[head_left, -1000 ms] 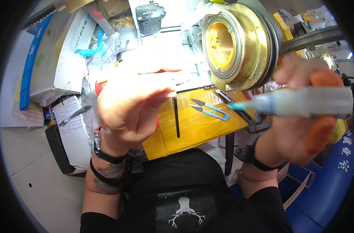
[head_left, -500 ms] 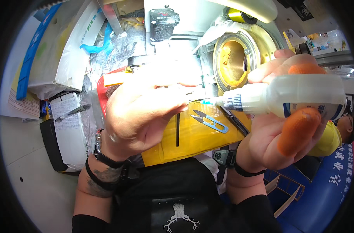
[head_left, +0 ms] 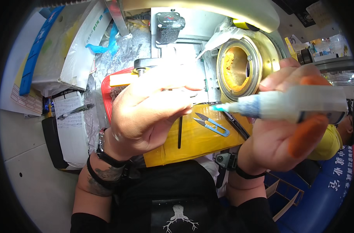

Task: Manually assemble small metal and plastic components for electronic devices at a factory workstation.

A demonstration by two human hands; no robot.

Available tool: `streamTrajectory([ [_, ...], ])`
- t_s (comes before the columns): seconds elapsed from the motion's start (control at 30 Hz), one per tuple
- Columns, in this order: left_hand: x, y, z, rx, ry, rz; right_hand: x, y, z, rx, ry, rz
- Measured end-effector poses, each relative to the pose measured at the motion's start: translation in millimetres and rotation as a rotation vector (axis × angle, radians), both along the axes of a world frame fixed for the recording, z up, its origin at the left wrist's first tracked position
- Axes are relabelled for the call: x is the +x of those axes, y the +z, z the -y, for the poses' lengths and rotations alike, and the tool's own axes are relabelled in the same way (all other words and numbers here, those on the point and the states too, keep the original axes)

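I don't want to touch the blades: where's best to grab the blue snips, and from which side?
Probably the rounded end of the blue handle, from the near right: the snips lie flat, blades pointing far left, toward the left hand.

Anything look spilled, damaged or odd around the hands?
Ragged orange material clings unevenly inside the brass-coloured ring, odd against its smooth metal rim; it may be residue or may belong there. Glare by the left hand hides detail.
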State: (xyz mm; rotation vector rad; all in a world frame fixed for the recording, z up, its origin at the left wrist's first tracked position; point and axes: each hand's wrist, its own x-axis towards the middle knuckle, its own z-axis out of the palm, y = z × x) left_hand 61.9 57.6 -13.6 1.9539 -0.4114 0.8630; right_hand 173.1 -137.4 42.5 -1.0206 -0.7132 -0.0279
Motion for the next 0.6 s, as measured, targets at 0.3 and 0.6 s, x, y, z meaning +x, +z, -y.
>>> streamTrajectory([
  [0.3,-5,-5,2,0.070,0.108,0.008,56,20,161,0.138,-0.219,0.159],
  [0.6,-5,-11,11,0.059,0.160,0.058,145,38,245,-0.364,-1.101,0.361],
])
